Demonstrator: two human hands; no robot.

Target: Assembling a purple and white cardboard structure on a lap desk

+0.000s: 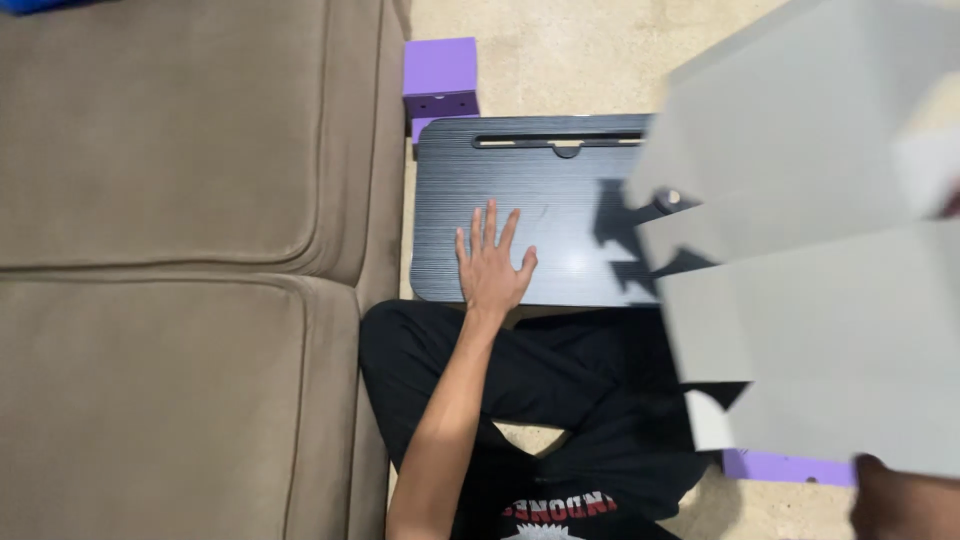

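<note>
Black grooved lap desk (560,215), left hand (490,265) flat on it

I see a black lap desk (560,215) lying flat on the pale floor, just beside the sofa's side. Its top is rectangular with rounded corners and a fine horizontal grain. A long narrow slot with a small notch at its middle runs along the far edge. The near edge sits just above my crossed legs. My left hand (492,265) rests palm-down on the top, fingers spread, near its left part. A large grey cardboard sheet (810,240), blurred, with notched flaps, is held above the desk's right part and covers it. My right hand (900,500) grips the sheet at its lower right corner.
</note>
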